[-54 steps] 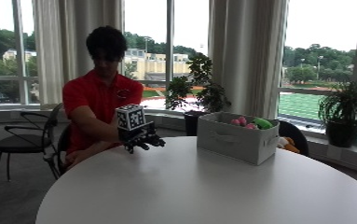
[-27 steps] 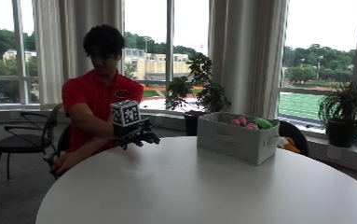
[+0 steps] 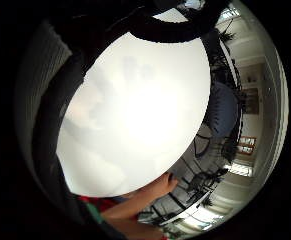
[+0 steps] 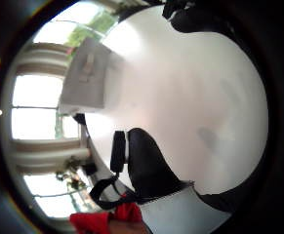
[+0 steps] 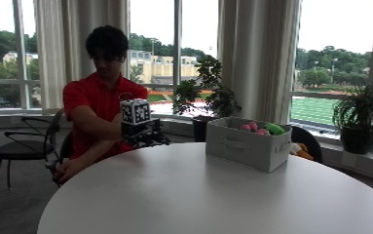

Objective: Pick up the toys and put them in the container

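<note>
Toys fill container; right hand hovers over table.

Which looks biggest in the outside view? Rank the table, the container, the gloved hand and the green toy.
1. Table
2. Container
3. Gloved right hand
4. Green toy, only partly showing above the container's rim

The table also reaches nearest the camera, which enlarges it.

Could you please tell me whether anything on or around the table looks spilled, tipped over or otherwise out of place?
Nothing stands out. The grey fabric container stands upright on the round white table, with the pink and green soft toys inside it. The black-gloved right hand hovers above the table edge, holding nothing.
</note>
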